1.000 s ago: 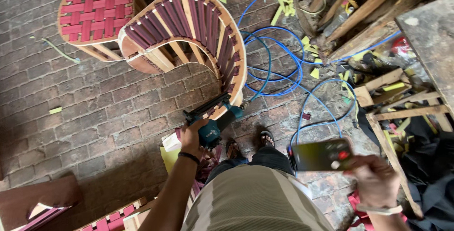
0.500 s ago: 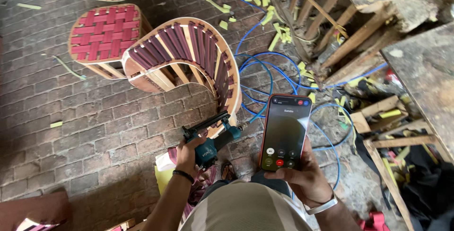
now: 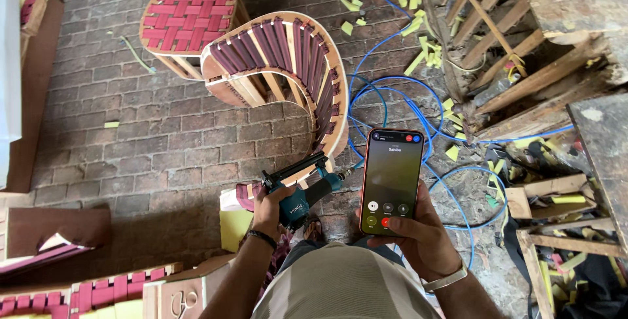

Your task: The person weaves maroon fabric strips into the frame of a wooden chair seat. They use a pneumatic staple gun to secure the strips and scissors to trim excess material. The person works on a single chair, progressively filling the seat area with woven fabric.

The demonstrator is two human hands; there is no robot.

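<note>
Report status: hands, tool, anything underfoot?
Left hand grips teal staple gun. Right hand holds phone, thumb on screen. Curved webbed chair frame ahead; blue hose looped on brick floor.

Blue hose point(image 3: 418, 106) loops beside curved chair frame point(image 3: 288, 64).

I'm looking at a furniture workshop. Webbed chair frames point(image 3: 288, 70) stand on brick floor point(image 3: 163, 149). Foam scraps point(image 3: 418, 25) and timber offcuts point(image 3: 523, 77) lie about.

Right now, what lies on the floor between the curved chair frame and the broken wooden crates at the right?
In the head view, loops of blue hose and yellow-green foam scraps lie on the brick floor between the curved chair frame and the wooden crates.
</note>
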